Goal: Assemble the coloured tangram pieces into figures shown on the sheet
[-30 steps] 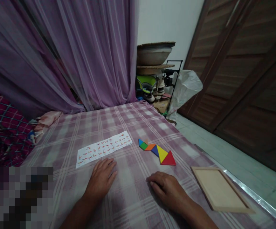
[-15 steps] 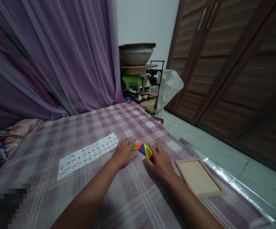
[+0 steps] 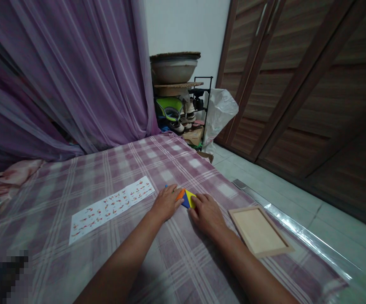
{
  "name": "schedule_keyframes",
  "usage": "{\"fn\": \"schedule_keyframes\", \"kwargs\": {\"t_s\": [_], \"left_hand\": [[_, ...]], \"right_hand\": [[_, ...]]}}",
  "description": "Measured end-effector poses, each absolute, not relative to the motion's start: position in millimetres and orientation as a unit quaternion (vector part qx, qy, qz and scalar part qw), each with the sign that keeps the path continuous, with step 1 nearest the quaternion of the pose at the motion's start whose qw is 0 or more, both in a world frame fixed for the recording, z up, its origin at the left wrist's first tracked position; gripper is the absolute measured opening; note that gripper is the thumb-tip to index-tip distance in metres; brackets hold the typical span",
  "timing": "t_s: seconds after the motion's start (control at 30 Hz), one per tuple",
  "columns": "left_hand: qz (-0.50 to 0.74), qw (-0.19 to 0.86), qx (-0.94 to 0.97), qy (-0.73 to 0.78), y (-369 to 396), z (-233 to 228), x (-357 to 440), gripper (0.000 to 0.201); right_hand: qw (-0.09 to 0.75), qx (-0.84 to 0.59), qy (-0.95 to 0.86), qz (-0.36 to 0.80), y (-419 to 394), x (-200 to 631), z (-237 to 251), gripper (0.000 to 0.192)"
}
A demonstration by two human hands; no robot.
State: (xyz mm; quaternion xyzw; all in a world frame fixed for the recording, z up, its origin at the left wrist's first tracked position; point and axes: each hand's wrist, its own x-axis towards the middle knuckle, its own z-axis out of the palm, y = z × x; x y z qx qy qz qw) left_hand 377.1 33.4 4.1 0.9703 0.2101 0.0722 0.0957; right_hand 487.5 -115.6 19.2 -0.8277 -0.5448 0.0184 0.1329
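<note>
Orange, dark blue and yellow show in the gap between two bare hands, the flat puzzle pieces lying together in a short row on a plaid cloth [image 3: 170,270] of purple and white. The orange piece [image 3: 181,194] sits nearest the left hand [image 3: 165,202], the dark blue piece [image 3: 186,202] comes next, and the yellow piece [image 3: 190,196] reaches under the fingers of the right hand [image 3: 208,211]. A small tip of lighter blue [image 3: 166,185] peeks out just beyond the left fingers.

Both hands are palm down, their fingers loosely bent over the two ends of the row; whether either one pinches a piece or only rests on it, I cannot tell.

To the left of the left hand, well clear of the wrist, a long white sheet [image 3: 113,204] printed with many little coloured figures lies flat and slanted. On the other side, near the right forearm, a shallow wooden tray [image 3: 259,232] with a raised rim lies close to the cloth's edge, beside a silvery strip [image 3: 297,228].

Beyond the cloth, a purple curtain [image 3: 107,71] hangs on the left. Next to it a dark rack holds shoes [image 3: 187,118] and a cardboard box [image 3: 193,136], with a wide basin [image 3: 174,71] above. A white bag [image 3: 219,109] stands between the rack and brown wardrobe doors [image 3: 284,84].
</note>
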Motion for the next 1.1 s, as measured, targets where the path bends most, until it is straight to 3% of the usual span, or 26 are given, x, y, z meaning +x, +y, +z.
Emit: {"fn": "schedule_keyframes", "kwargs": {"t_s": [0.3, 0.53, 0.8, 1.0, 1.1], "left_hand": [[0.124, 0.086, 0.956, 0.251, -3.0, -9.9, 325.5, 0.044], [0.153, 0.067, 0.941, 0.294, -30.0, -18.7, 243.8, 0.041], [0.142, 0.062, 0.905, 0.395, -36.1, -1.9, 160.3, 0.034], [0.157, 0.048, 0.862, 0.480, -36.0, -4.7, 92.3, 0.034], [0.166, 0.029, 0.854, 0.493, -43.2, -10.8, 84.2, 0.048]], "right_hand": [[0.172, -0.790, -0.588, 0.022, -127.9, 454.8, 4.9, 0.047], [0.262, -0.691, -0.674, 0.021, -120.8, 391.5, -22.8, 0.056], [0.384, -0.555, -0.736, 0.042, -81.3, 317.5, -34.2, 0.042], [0.408, -0.484, -0.771, 0.073, -51.8, 274.5, -14.1, 0.034], [0.388, -0.555, -0.735, 0.024, -38.6, 289.9, -0.3, 0.032]]}}
